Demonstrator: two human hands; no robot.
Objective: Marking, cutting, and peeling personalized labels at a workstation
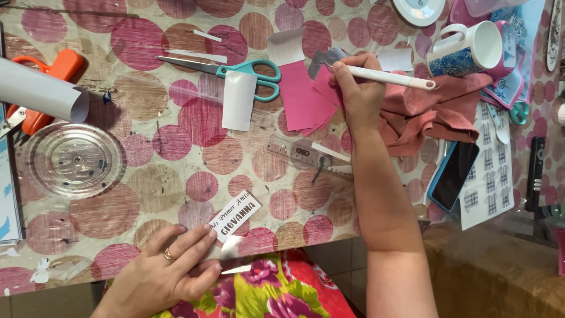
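Left hand on white label

pink-dotted tablecloth, teal-handled scissors, magenta paper, blue-patterned mug.
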